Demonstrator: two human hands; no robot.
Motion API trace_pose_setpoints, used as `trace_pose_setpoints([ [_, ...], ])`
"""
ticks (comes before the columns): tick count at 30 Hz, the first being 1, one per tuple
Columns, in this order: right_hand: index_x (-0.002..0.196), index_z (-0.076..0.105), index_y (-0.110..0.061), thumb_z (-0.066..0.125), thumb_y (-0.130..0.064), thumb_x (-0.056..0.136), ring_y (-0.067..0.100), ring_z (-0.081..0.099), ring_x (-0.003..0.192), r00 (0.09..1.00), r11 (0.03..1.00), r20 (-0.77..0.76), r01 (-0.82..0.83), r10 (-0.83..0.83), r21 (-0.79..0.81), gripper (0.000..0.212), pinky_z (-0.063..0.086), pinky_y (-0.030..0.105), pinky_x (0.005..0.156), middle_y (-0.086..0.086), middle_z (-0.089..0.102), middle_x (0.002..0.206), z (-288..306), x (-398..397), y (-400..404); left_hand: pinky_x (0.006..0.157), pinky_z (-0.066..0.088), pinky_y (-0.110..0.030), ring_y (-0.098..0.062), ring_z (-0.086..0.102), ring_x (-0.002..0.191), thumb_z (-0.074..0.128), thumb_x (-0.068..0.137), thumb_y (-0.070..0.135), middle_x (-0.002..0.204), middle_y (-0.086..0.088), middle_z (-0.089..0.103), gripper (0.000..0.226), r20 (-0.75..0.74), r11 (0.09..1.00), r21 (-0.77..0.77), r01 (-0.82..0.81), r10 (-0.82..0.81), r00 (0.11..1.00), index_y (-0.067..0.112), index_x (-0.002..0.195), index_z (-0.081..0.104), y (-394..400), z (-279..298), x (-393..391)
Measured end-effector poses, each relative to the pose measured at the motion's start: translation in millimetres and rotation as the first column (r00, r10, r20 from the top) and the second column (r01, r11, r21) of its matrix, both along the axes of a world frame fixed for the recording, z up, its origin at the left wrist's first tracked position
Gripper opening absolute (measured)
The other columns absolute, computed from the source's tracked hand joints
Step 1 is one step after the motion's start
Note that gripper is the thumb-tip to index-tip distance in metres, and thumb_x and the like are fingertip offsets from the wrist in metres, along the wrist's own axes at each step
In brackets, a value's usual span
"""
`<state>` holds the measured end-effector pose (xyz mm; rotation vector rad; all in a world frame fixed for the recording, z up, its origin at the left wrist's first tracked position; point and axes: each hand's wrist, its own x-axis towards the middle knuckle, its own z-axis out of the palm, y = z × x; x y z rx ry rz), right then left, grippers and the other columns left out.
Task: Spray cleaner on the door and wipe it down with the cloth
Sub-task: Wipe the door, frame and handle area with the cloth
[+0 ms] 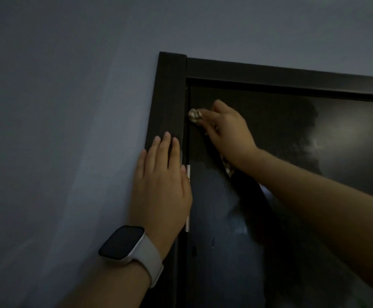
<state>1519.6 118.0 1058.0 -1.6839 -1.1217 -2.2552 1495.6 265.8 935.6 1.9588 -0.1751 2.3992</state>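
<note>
The dark door (281, 134) fills the right half of the view, with a glossy sheen on its right part. Near the door's upper left corner, my right hand (227, 134) grips a pale bunched cloth (194, 116) and holds it against the door. A bit of the cloth also shows under my wrist. My left hand (162, 174), wearing a watch with a white strap, rests flat with straight fingers on the dark door frame (165, 103). No spray bottle is in view.
A pale hinge (188, 196) sits between frame and door, just right of my left hand. A plain bluish wall (59, 130) spans the left and the top of the view. The light is dim.
</note>
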Motion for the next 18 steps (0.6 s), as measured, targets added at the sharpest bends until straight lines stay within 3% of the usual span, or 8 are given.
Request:
trace_pose_setpoints([
  [4, 0.113, 0.066, -0.011, 0.042, -0.029, 0.099, 0.016, 0.049, 0.073, 0.999, 0.994, -0.036, -0.025, 0.021, -0.11, 0.033, 0.043, 0.035, 0.062, 0.003, 0.049, 0.085, -87.3, 4.6, -22.1, 0.116, 0.027, -0.046, -0.029, 0.033, 0.141, 0.025, 0.096, 0.029, 0.152, -0.014, 0.037, 0.055, -0.012, 1.0, 0.017, -0.02, 0.02, 1.0, 0.005, 0.144, 0.039, 1.9, -2.1, -1.3],
  [10, 0.125, 0.062, -0.018, 0.04, -0.034, 0.1, 0.009, 0.049, 0.077, 0.994, 0.973, -0.093, 0.031, -0.054, -0.227, 0.038, 0.042, 0.027, 0.066, -0.004, 0.054, 0.091, -201.6, -0.8, -44.1, 0.115, 0.028, -0.048, -0.029, 0.034, 0.14, 0.025, 0.096, 0.032, 0.152, -0.013, 0.037, 0.056, -0.047, 0.999, 0.016, -0.044, 0.044, 0.998, 0.007, 0.145, 0.038, 0.3, -30.5, -7.0],
  [13, 0.119, 0.066, -0.015, 0.042, -0.032, 0.099, 0.014, 0.05, 0.074, 0.996, 0.972, -0.072, 0.036, -0.054, -0.233, 0.035, 0.043, 0.033, 0.063, 0.001, 0.053, 0.087, -195.5, -2.2, -41.3, 0.114, 0.03, -0.048, -0.028, 0.034, 0.14, 0.026, 0.096, 0.032, 0.152, -0.012, 0.037, 0.056, -0.07, 0.999, 0.009, -0.042, 0.043, 0.997, 0.008, 0.145, 0.038, 3.3, -48.2, -9.5],
  [18, 0.109, 0.068, -0.01, 0.048, -0.025, 0.098, 0.018, 0.05, 0.069, 0.998, 1.0, -0.064, -0.015, 0.015, 0.008, 0.027, 0.048, 0.043, 0.062, 0.005, 0.051, 0.084, -107.5, -3.9, -9.4, 0.113, 0.032, -0.049, -0.029, 0.033, 0.141, 0.022, 0.096, 0.034, 0.153, -0.012, 0.036, 0.058, -0.095, 0.999, 0.026, -0.028, 0.03, 0.995, 0.008, 0.146, 0.036, 6.4, -47.7, -8.8],
])
